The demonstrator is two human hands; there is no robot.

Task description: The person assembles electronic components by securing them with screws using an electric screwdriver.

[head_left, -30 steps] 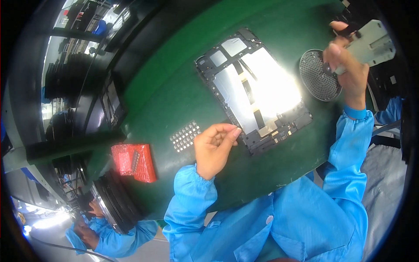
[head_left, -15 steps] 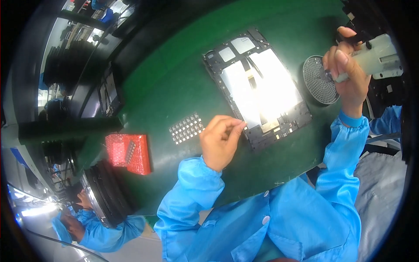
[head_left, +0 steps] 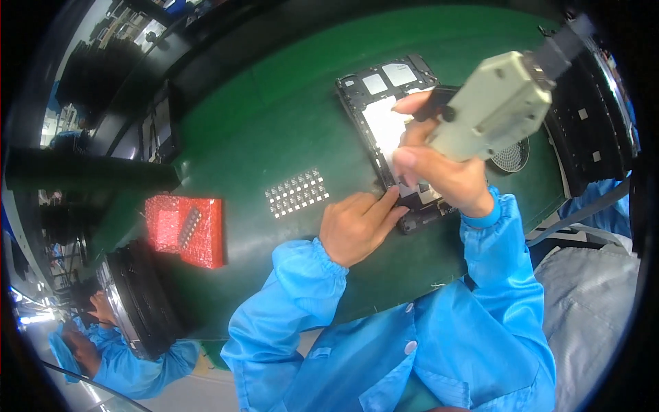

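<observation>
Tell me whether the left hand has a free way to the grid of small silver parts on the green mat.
Probably yes: the left hand lies right beside the grid of small silver parts, with only bare green mat between.

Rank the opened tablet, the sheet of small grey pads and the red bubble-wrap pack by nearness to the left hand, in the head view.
From the left hand:
1. Opened tablet, touching its fingertips, to the right.
2. Sheet of small grey pads, just left.
3. Red bubble-wrap pack, far left.

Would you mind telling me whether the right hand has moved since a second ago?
Yes. The right hand, gripping the grey power tool, has come in from beside the round mesh dish to over the opened tablet.
</observation>
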